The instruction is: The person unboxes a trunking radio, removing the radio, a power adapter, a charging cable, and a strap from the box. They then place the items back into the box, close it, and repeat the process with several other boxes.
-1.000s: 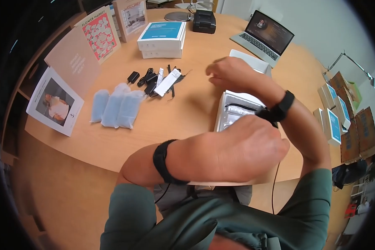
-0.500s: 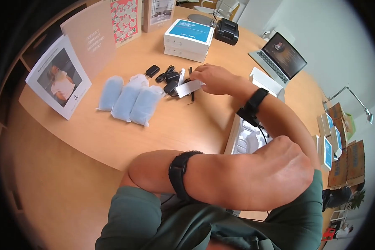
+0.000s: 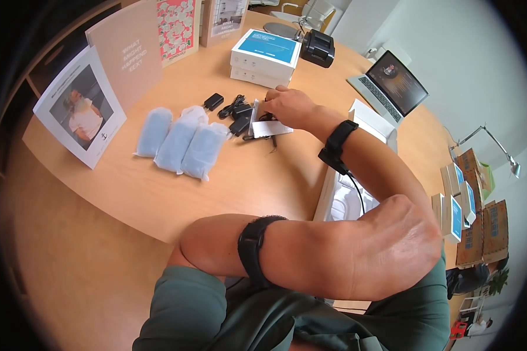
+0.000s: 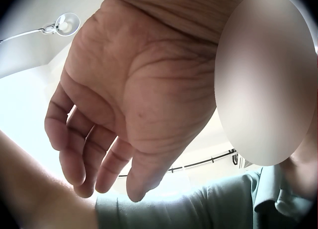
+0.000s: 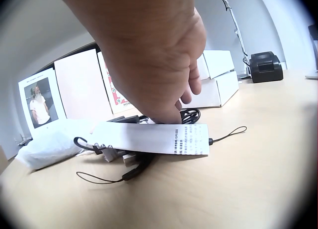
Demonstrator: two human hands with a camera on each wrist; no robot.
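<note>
My right hand (image 3: 293, 108) reaches down into a small pile on the table, its fingertips beside a printed white paper slip (image 5: 164, 137). The slip lies over black wrist straps (image 5: 139, 167) with thin cord loops. What the fingers touch is hidden behind the slip; I cannot tell whether they pinch anything. Black power adapters (image 3: 240, 124) and a coiled cable (image 3: 233, 105) lie just left of the hand. My left hand (image 4: 134, 90) hangs empty near my body, palm toward its wrist camera, fingers loosely bent. Below the right forearm stands an open white box (image 3: 348, 202) with a moulded insert, partly covered by my arms.
Several bluish packets in frosted sleeves (image 3: 178, 140) lie at the left. Two stacked white-and-blue boxes (image 3: 265, 55), a black device (image 3: 318, 48) and a laptop (image 3: 395, 85) stand farther back. Upright booklets (image 3: 88, 108) line the left edge. More small boxes (image 3: 451, 210) sit at right.
My right hand has moved left from above the open box to the pile. The paper slip has turned slightly. The left hand stays low and empty; the head view has shifted.
</note>
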